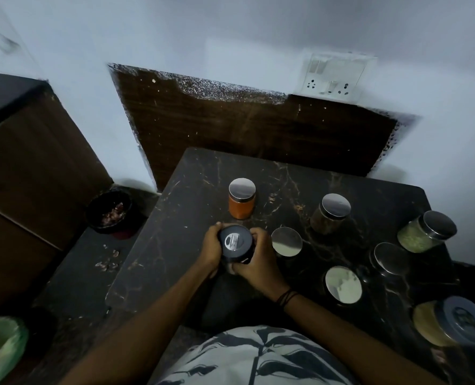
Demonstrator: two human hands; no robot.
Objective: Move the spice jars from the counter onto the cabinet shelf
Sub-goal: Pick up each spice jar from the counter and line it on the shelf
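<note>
Spice jars sit all over the dark desk (175, 190), and one black-lidded jar (235, 243) is held in both hands near the front left part of it. The left hand (211, 247) curls round its left side. The right hand (260, 259) curls round its right side and the front. I cannot tell if this jar touches the desk or is lifted a bit.

Closest on the right is a big jar with yellow stuff (450, 323) and a dark lid, lying tilted at the desk's edge. A bit further in stands a jar with a shiny lid (343, 284). Just beside the right hand is another shiny-lidded jar (286, 241). Over to the right is a dark-lidded jar (390, 258), and past it a jar with green stuff (425, 232). Further back stands a jar with brown stuff (329, 213). An orange jar (241, 198) stands just behind the held jar.

On the left, lower down, is a green-lined bin (0, 348). Further back is a dark pot (109, 211) by the wall. A white switch plate (333, 76) is on the far wall.
</note>
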